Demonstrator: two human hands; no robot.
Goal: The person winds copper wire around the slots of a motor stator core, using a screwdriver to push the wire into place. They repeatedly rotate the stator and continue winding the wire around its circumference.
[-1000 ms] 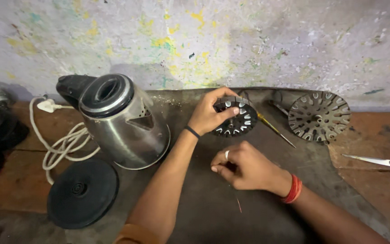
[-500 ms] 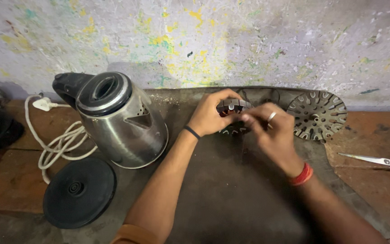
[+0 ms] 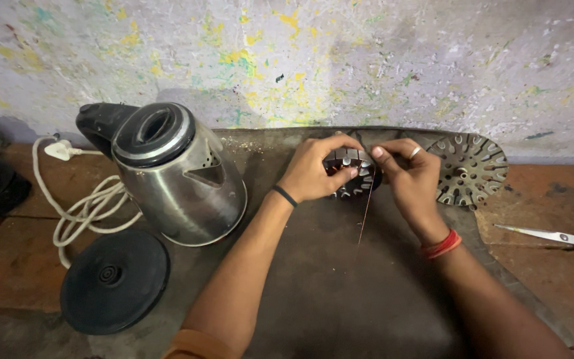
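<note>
My left hand [image 3: 313,169] grips a small round slotted motor core [image 3: 355,174] with copper winding, held on edge on the dark mat [image 3: 340,292]. My right hand [image 3: 403,176] meets it from the right, fingertips pinched on a thin copper wire [image 3: 365,213] that hangs from the core down toward the mat. A ring sits on one right-hand finger and a red band on that wrist; a black band circles the left wrist.
A steel electric kettle [image 3: 177,179] stands at left, its black round base [image 3: 114,280] and white cord [image 3: 78,206] beside it. A round slotted metal disc [image 3: 471,169] lies behind my right hand. Yellow-handled scissors [image 3: 556,237] lie at right. The paint-flecked wall [image 3: 300,60] rises behind.
My right hand rose from the mat up to the core and took the wire at its right side. My left hand stayed on the core. The view shifted slightly.
</note>
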